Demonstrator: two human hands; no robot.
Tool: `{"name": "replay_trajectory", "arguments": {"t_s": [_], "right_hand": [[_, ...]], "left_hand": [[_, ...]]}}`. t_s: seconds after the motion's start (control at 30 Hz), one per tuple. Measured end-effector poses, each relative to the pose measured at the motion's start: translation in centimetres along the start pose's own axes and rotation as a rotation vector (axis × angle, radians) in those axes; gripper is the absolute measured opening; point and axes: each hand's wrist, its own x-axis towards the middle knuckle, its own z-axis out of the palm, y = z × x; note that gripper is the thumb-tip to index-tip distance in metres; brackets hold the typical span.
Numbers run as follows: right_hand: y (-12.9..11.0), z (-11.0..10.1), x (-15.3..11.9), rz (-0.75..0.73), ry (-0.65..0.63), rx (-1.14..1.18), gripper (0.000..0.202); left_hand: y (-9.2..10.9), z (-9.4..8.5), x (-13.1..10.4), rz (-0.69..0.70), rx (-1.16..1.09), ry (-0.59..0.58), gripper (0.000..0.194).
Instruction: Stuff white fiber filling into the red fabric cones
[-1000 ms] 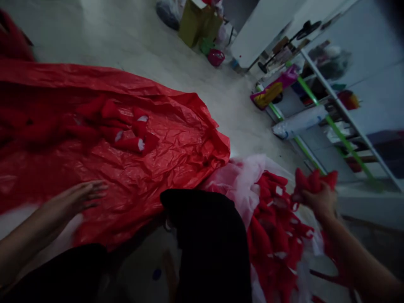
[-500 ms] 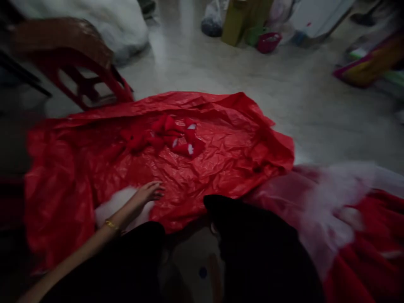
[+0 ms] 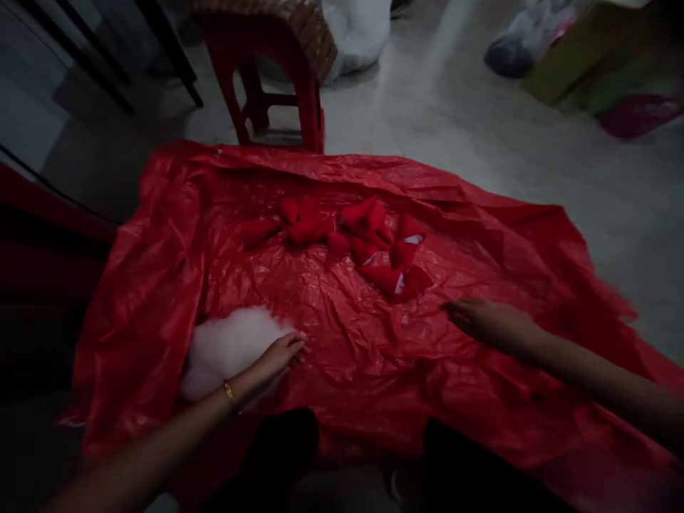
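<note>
A crumpled red plastic sheet [image 3: 331, 313] lies spread in front of my knees. My left hand [image 3: 286, 350], with a gold bracelet on the wrist, hovers over the sheet beside a heap of white stuffing fluff [image 3: 235, 345]. Its fingers are loosely bent and apart, with nothing seen in them. From the right, my right hand [image 3: 473, 315] reaches over the sheet with fingers stretched out, slightly blurred and holding nothing visible. Left of its fingertips lies a group of small red fabric pieces [image 3: 368, 239], a few showing white at their openings.
A red plastic stool [image 3: 267, 71] with a woven top stands beyond the sheet. White bagged material [image 3: 358, 35] is behind it. A plastic bag [image 3: 521, 46], a yellowish box [image 3: 571, 53] and a pink basket [image 3: 641, 114] sit on the floor at far right.
My view has swung left and down over the sheet. My right hand has come into view from the right. My left hand stays near the fluff.
</note>
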Motion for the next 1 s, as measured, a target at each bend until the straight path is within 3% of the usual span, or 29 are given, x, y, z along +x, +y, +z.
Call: {"name": "replay_trajectory", "arguments": {"t_s": [0.03, 0.07, 0.17, 0.23, 0.3, 0.37, 0.43, 0.5, 0.57, 0.67, 0.73, 0.77, 0.87, 1.0], "right_hand": [[-0.7, 2.9, 2.7, 0.042, -0.114, -0.025, 0.032], [-1.2, 6.1, 5.1, 0.064, -0.149, -0.026, 0.039], [-1.8, 15.1, 9.6, 0.197, -0.111, -0.025, 0.055], [-1.7, 19.4, 9.9, 0.283, -0.054, -0.002, 0.055], [-2.0, 22.2, 8.3, 0.316, -0.023, 0.052, 0.052], [-3.5, 23.8, 5.5, 0.307, -0.045, 0.132, 0.051], [-6.1, 24.8, 1.8, 0.301, -0.14, 0.304, 0.054], [-9.4, 25.7, -2.2, 0.318, -0.264, 0.555, 0.061], [-12.6, 26.2, -6.2, 0.341, -0.322, 0.767, 0.069], [-15.4, 26.1, -11.0, 0.281, -0.198, 0.863, 0.055], [-15.8, 25.8, -12.8, 0.134, -0.151, 0.726, 0.039], [-15.7, 25.7, -13.2, 0.034, -0.192, 0.608, 0.035], [-15.4, 26.3, -13.0, -0.206, -0.494, 0.162, 0.041], [-15.5, 28.0, -11.5, -0.286, -0.771, -0.236, 0.03]], "left_hand": [[-0.1, -0.9, 0.3, 0.003, -0.027, 0.024, 0.029], [-0.2, -1.7, 0.6, 0.006, -0.051, 0.041, 0.028], [-0.5, -2.9, 1.6, -0.009, -0.118, 0.089, 0.026], [-0.5, -2.7, 2.3, -0.003, -0.191, 0.109, 0.027], [-0.3, -1.6, 2.7, 0.036, -0.292, 0.114, 0.03], [0.3, 0.0, 3.1, 0.096, -0.425, 0.127, 0.034], [0.9, 1.7, 3.6, 0.189, -0.585, 0.205, 0.045], [1.6, 2.8, 4.2, 0.228, -0.7, 0.184, 0.048], [2.0, 3.0, 4.9, 0.156, -0.813, 0.185, 0.039], [2.3, 1.5, 5.3, -0.054, -0.987, 0.28, 0.024], [2.3, 0.5, 5.0, -0.142, -1.072, 0.33, 0.021], [2.3, 0.1, 4.7, -0.168, -1.095, 0.332, 0.022], [1.9, 0.6, 3.7, -0.174, -1.073, 0.28, 0.026], [1.1, 2.5, 3.1, -0.085, -0.953, 0.229, 0.028]]}}
